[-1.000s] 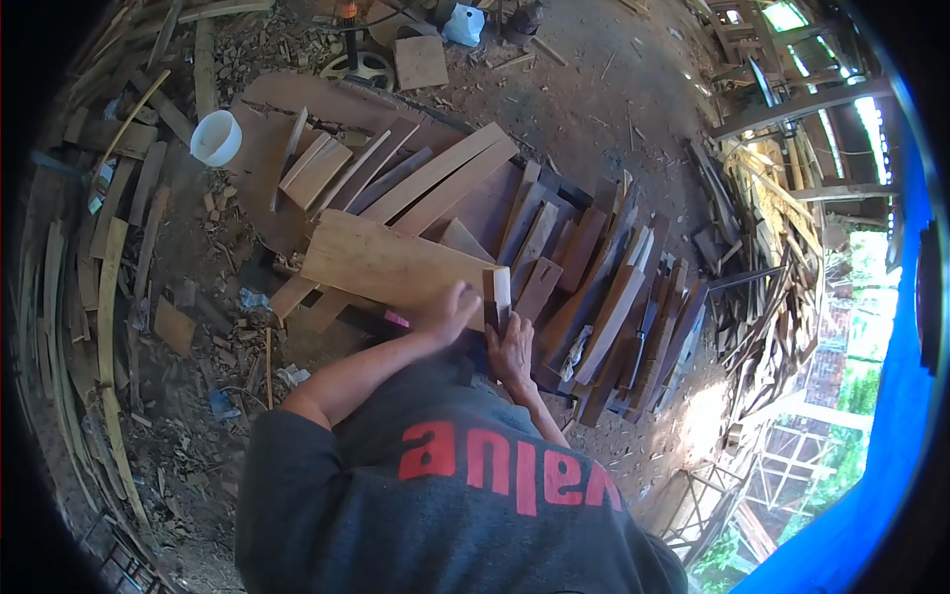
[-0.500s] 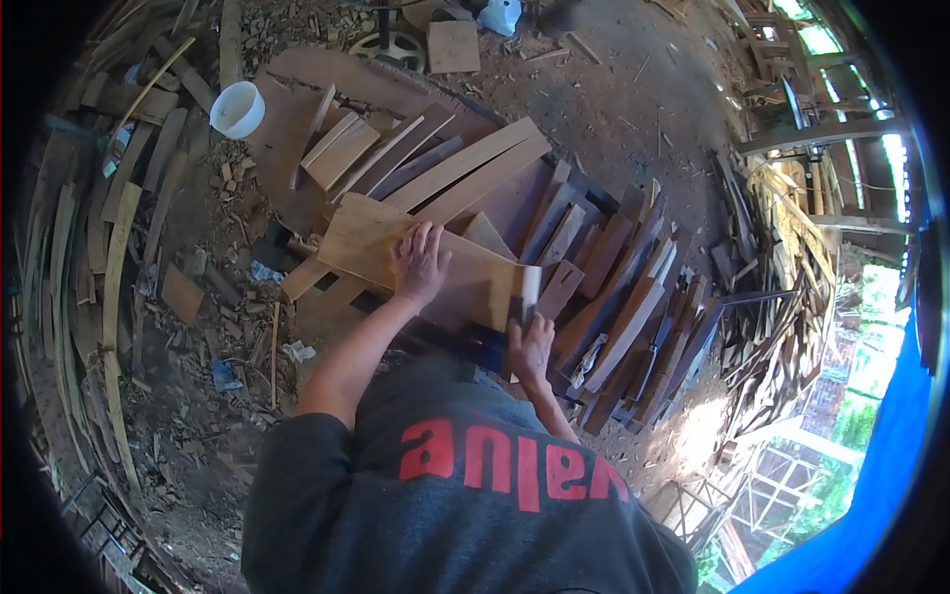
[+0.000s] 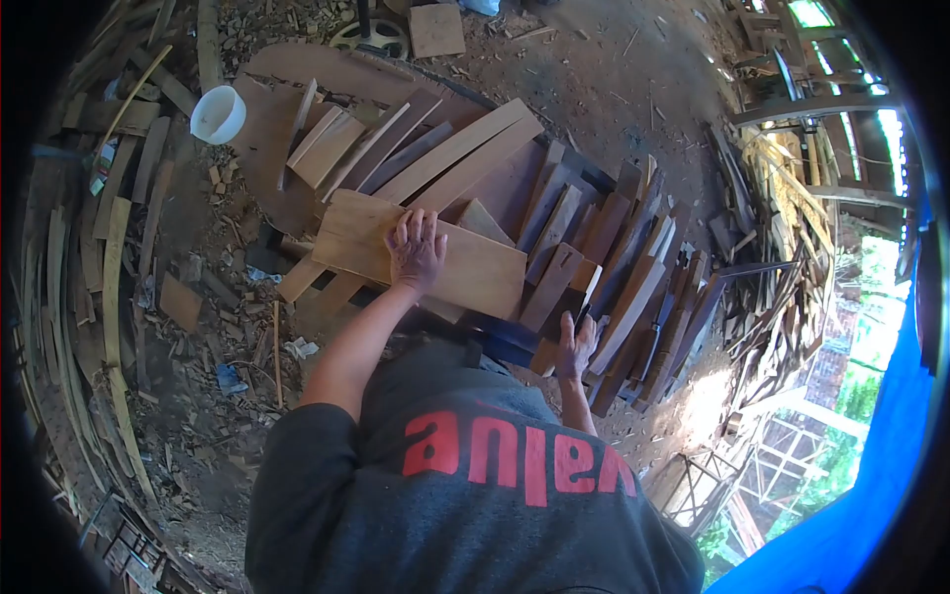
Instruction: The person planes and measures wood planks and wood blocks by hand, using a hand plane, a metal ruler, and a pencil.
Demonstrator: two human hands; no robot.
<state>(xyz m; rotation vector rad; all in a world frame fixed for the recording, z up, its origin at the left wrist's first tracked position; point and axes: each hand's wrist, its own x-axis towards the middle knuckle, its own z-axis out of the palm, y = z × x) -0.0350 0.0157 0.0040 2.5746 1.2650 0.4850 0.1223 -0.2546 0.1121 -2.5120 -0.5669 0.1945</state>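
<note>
My left hand (image 3: 417,251) lies on top of a wide light-brown board (image 3: 470,269), its fingers spread over the wood. To the right of the board's end, my right hand (image 3: 577,345) is closed round the lower part of a block-like tool (image 3: 586,279) with a pale edge and a dark side. That tool is apart from the board and above several dark wood pieces. Two long pale planks (image 3: 465,158) lie beyond the board. A triangular wood piece (image 3: 483,222) shows just behind the board's far edge.
A white bucket (image 3: 218,115) stands at the upper left. Dark wood pieces (image 3: 633,297) are lined up on the right. Long planks (image 3: 114,287) lie along the left side, with scraps on the ground. A blue sheet (image 3: 881,475) hangs at the far right.
My right hand has moved right with the tool, from the board's end to a spot beyond it. My left hand stays on the board.
</note>
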